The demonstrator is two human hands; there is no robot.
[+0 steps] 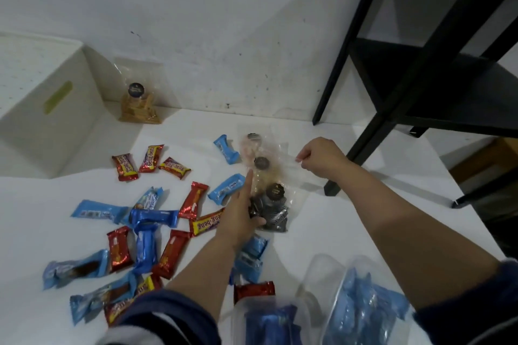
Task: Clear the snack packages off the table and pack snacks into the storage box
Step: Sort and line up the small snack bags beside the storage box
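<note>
Several clear bags of cookies lie stacked mid-table. The nearest is a bag of dark cookies [273, 209]. My left hand [242, 211] grips its near left side, index finger stretched forward. My right hand [321, 157] pinches the top edge of a clear cookie bag [269, 168] behind it. Several blue, red and yellow snack bars [152, 221] lie scattered across the white table [316, 230] to the left. A clear plastic storage box [269, 319] holding blue packs sits at the near edge, with another clear container [361, 308] of blue packs to its right.
A white box [47, 98] with a green label stands at the back left. A clear bag of tan biscuits [138, 101] leans against the wall beside it. A black shelf frame [420, 73] stands on the table's right side.
</note>
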